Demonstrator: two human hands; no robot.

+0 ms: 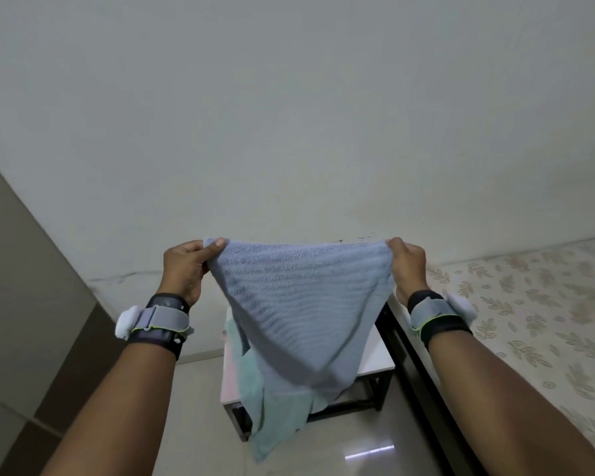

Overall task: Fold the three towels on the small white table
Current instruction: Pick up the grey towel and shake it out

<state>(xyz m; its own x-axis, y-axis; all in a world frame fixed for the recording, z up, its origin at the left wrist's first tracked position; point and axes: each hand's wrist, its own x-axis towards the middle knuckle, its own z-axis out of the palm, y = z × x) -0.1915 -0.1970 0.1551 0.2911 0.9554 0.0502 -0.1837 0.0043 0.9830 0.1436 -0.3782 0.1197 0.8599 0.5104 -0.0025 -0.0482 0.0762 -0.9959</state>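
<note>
Blue towel is held up in the air and spread wide, at 6 o'clock from frame centre. Left hand pinches its top corner at 10 o'clock of the cloth, thumb pressed over curled fingers. Right hand pinches the top corner at 2 o'clock the same way. The cloth sags to a point above the small white table. Green towel lies rumpled on the table, at 6 o'clock of the blue towel, draped over the near edge. Bed with leaf-print sheet at 4 o'clock.
</note>
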